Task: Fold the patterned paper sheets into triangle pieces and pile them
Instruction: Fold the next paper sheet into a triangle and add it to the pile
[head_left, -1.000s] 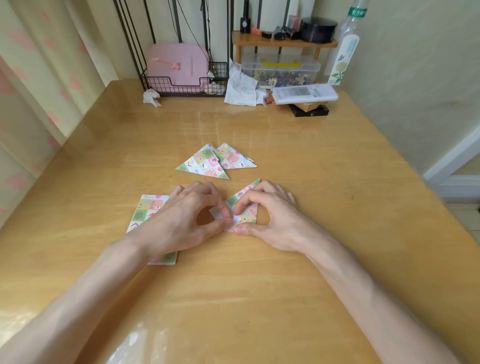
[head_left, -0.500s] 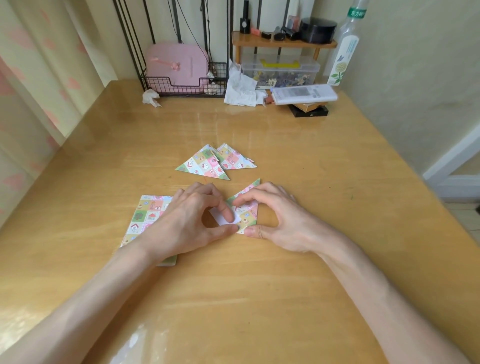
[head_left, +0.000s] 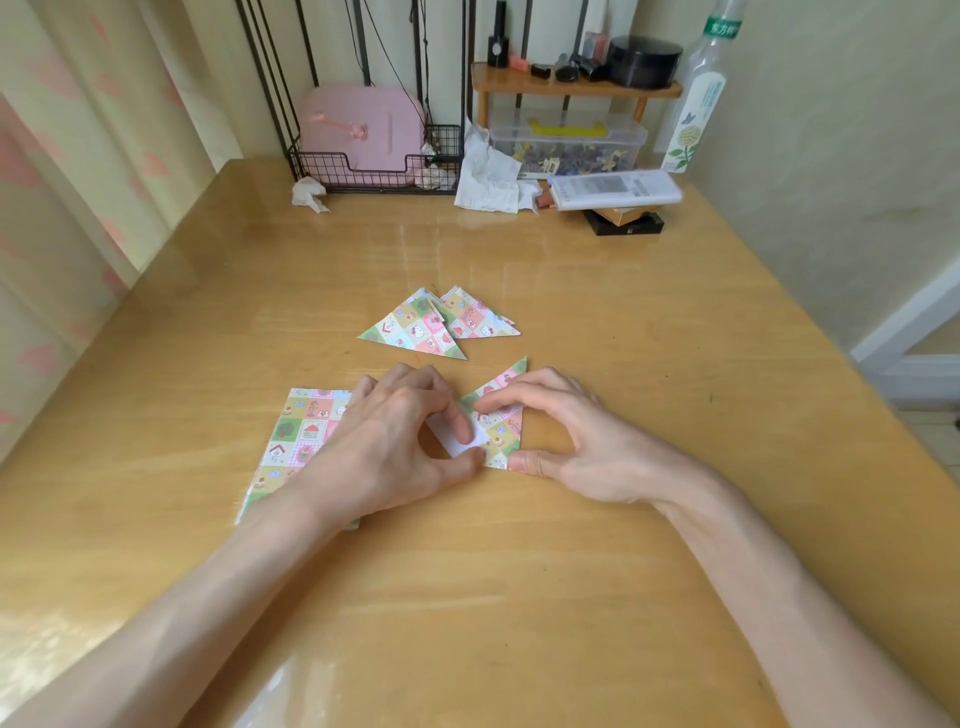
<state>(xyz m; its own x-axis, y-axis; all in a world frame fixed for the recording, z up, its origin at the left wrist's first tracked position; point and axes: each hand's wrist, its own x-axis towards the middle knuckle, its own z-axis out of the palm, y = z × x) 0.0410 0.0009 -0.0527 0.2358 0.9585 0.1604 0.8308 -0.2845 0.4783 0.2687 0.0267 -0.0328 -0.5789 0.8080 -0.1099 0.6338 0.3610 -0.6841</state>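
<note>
Two folded triangles lie piled near the middle of the table, your left hand and right hand pinch a third, half-folded piece flat with bent fingers just in front, and more flat sheets wait under your left hand.

- I see one half-folded piece lying flat on the surface. It is a triangle of little coloured squares, with a white flap showing on its left side. The left hand and the right hand pinch it.
- Just behind it lie two finished triangles, flat, with the same pattern. They overlap at one edge.
- To the left I see the unfolded sheets, lying flat and partly under the left hand.
</note>
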